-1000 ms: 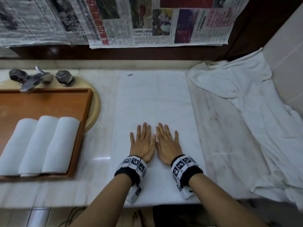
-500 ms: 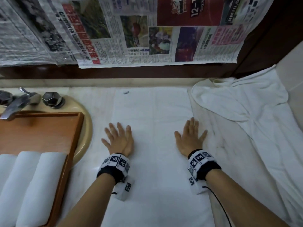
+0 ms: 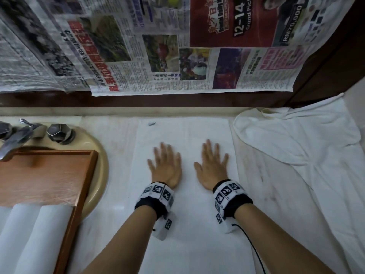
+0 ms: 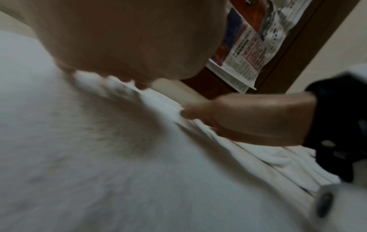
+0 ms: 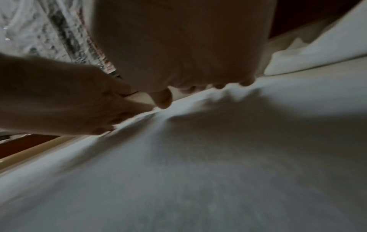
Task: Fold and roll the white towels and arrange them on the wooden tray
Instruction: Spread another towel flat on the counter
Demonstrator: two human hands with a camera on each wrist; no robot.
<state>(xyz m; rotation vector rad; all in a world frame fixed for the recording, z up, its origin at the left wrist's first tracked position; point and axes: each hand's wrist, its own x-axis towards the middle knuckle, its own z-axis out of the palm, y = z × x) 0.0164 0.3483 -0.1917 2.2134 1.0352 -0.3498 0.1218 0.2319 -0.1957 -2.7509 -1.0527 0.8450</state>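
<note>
The left hand (image 3: pixel 166 167) and the right hand (image 3: pixel 211 167) both lie palm-down with fingers straight and spread, pressing flat on the folded white towel (image 3: pixel 187 244) and gripping nothing; they sit side by side near the towel's middle with a bare strip of cloth between them, and their outlines are blurred. The wrist views show the same thing from below: each palm down on the pile, fingertips just touching the cloth. This looks like the smoothing step before rolling, and it is best done by sweeping both palms from the centre line out to the long edges with even, light pressure, so that trapped folds run off the sides instead of bunching, and by keeping the edges parallel so the roll comes out straight. The towel lies as a long rectangle on the marble surface (image 3: pixel 118 175), its long axis running from the person toward the back wall, short far edge near the backsplash and near end out of view at the bottom. To its left the wooden tray (image 3: pixel 83 194) rests over the sink basin (image 3: pixel 100 171), with rolled towels (image 3: pixel 45 240) side by side at its near end, their long axes running roughly the same way. To the right a loose heap of white towels (image 3: pixel 306 159) lies crumpled on the surface against the wall corner, close beside the flat towel.
</note>
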